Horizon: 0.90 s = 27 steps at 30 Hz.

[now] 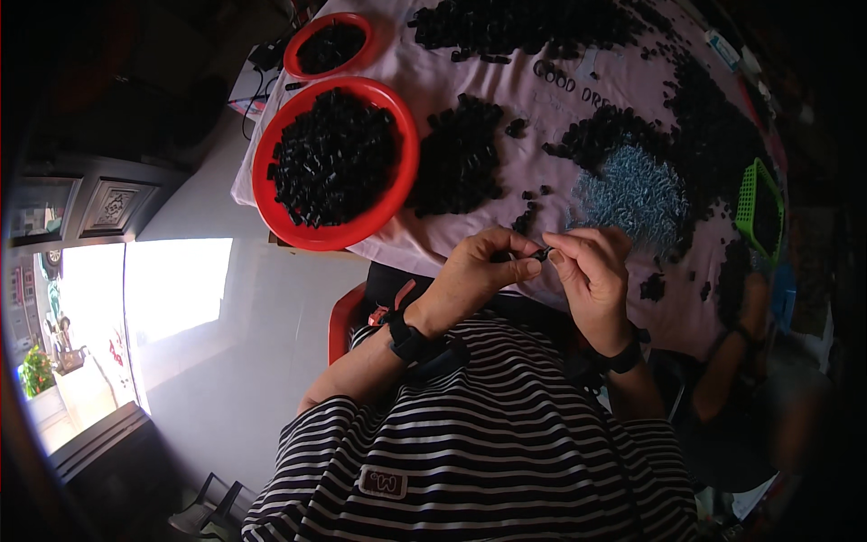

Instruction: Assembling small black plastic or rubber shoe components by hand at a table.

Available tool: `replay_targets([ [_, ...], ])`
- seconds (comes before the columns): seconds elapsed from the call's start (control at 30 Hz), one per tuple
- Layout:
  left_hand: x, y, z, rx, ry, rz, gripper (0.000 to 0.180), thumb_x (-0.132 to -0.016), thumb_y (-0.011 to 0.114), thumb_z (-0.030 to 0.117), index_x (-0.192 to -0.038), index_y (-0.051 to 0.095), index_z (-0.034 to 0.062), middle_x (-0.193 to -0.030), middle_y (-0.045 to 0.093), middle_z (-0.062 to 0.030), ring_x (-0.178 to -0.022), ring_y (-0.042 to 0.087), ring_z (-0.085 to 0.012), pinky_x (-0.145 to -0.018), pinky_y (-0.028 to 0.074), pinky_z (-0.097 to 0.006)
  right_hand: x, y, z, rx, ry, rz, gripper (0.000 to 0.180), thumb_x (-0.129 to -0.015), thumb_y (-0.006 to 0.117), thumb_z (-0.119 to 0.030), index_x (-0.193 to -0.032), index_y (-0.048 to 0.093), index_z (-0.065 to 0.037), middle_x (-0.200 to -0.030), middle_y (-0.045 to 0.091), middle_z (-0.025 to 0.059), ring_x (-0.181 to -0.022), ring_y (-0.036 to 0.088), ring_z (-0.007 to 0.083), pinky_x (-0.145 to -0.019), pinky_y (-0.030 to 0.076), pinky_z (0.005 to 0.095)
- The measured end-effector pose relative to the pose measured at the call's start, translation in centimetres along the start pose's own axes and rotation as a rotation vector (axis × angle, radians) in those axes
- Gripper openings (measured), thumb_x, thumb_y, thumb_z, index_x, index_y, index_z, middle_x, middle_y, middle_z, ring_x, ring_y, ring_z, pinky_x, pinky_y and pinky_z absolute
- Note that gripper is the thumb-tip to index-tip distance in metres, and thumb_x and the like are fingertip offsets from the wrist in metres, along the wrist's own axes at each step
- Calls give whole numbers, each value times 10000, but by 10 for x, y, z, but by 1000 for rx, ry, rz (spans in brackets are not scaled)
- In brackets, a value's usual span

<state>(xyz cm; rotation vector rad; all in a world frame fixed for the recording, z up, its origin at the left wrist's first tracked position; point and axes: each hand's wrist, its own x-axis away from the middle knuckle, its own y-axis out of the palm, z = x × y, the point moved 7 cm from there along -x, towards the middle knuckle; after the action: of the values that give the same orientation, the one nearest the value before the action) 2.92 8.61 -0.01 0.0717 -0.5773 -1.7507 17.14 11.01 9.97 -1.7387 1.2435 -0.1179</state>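
Note:
My left hand [488,268] pinches a small black plastic piece [540,255] between thumb and fingers, just over the near edge of the cloth. Closed at the other side of that piece is my right hand [591,271], its thumb and forefinger tips meeting there; whatever it grips is too small to make out. Beyond my right hand lies a heap of thin bluish-silver screws [637,200]. A few loose black pieces [526,217] are scattered just past my left hand, with a larger mound of black pieces [461,158] farther left.
A big red basin [409,172] full of black pieces stands left on the pink cloth [542,99], a smaller red basin [368,36] behind it. More black heaps [533,27] cover the back and right. Another person's arm [722,366] reaches toward a green basket [748,203].

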Motion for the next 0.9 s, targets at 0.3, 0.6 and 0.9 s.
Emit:
replay_targets([
  [0.3,2,1,2,-35,-4,31,251,-928,797,144,-1112,709,-2,-1030,641,-4,-902,628,-73,-816,526,-239,1,4,-1,11,55,-54,250,-875,740,-29,-1113,728,-105,-951,685,1,-897,618,196,-967,369,395],
  [0.6,5,0,-12,201,-208,43,199,-939,766,109,-1115,701,42,-1015,723,-19,-951,676,-92,-878,516,-216,-3,2,-23,221,-66,-147,404,-813,761,-63,-1205,660,-73,-995,641,23,-930,618,203,-1004,349,458],
  [0.9,5,10,-5,297,-250,-19,196,-961,755,194,-1099,713,62,-936,704,34,-707,493,-14,-619,330,-195,1,8,-22,335,-102,-146,492,-730,852,-155,-1166,638,-81,-977,594,19,-945,602,203,-1017,341,474],
])
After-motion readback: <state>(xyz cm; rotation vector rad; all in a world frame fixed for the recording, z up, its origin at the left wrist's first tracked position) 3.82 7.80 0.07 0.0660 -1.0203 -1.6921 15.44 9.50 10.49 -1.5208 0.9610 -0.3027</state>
